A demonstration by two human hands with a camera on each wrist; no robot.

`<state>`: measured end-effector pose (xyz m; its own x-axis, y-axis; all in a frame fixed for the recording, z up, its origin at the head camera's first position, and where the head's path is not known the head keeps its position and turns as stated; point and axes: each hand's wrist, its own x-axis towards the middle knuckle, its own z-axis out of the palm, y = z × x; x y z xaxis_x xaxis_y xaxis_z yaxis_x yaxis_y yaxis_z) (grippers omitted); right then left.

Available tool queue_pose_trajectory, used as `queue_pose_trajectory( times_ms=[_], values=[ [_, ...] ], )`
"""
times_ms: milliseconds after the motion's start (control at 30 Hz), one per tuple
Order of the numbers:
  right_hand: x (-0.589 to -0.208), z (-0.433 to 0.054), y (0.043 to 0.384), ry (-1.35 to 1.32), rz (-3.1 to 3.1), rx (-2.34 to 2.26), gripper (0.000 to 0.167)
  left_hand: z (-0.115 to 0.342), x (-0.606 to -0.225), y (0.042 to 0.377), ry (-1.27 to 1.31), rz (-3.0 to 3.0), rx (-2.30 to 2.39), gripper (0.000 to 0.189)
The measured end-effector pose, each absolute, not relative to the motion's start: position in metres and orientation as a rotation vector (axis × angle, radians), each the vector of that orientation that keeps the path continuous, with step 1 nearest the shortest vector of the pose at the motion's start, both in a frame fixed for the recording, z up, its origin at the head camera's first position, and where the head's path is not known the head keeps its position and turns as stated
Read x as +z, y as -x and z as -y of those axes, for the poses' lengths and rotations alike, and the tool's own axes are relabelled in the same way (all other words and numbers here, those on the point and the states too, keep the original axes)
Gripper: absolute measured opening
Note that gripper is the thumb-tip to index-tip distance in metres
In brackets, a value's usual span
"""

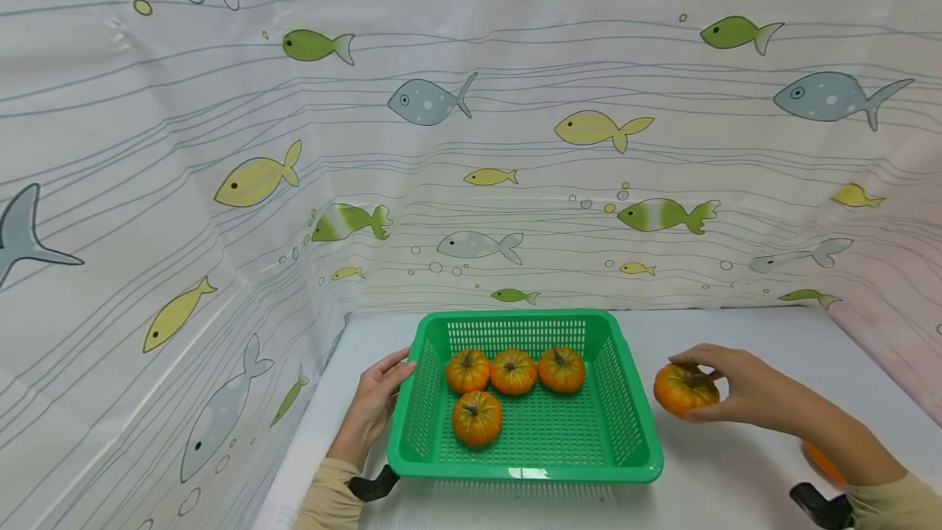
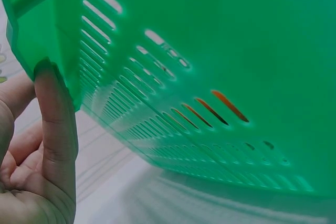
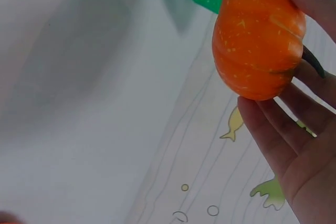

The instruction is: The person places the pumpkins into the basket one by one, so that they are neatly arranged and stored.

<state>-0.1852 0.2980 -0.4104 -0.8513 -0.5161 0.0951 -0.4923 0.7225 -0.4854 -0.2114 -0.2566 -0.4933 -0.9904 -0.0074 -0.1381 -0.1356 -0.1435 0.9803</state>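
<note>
A small orange pumpkin (image 1: pixel 681 390) with a dark stem is pinched between the thumb and fingers of my right hand (image 1: pixel 743 387), just right of the green plastic basket (image 1: pixel 526 473). The right wrist view shows the same pumpkin (image 3: pixel 257 40) from below, above the white table. My left hand (image 1: pixel 374 403) grips the basket's left rim; in the left wrist view its fingers (image 2: pixel 55 124) hook at the rim's edge. Inside the basket, three pumpkins (image 1: pixel 513 372) form a row along the back, and another pumpkin (image 1: pixel 477 419) sits in front at the left.
Another orange thing (image 1: pixel 823 461) lies on the white table (image 1: pixel 724 473), mostly hidden behind my right forearm. A white curtain (image 1: pixel 515 211) printed with fish hangs behind the table and along its sides. Black straps (image 1: pixel 820 505) go round both wrists.
</note>
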Motion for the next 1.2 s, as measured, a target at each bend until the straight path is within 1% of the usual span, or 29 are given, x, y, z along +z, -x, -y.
queue_pose_trajectory(
  times_ms=[333, 700, 1200],
  values=[
    [-0.401, -0.284, 0.188, 0.887, -2.859, -0.773, 0.073, 0.257, -0.495, 0.212, 0.179, -2.0, 2.301, 0.054],
    [-0.394, -0.283, 0.191, 0.908, -2.888, -0.759, 0.073, 0.256, -0.494, 0.212, 0.18, -2.003, 2.303, 0.054],
    [-0.384, -0.264, 0.194, 0.957, -2.868, -0.806, 0.068, 0.257, -0.494, 0.212, 0.181, -1.999, 2.309, 0.053]
  ],
)
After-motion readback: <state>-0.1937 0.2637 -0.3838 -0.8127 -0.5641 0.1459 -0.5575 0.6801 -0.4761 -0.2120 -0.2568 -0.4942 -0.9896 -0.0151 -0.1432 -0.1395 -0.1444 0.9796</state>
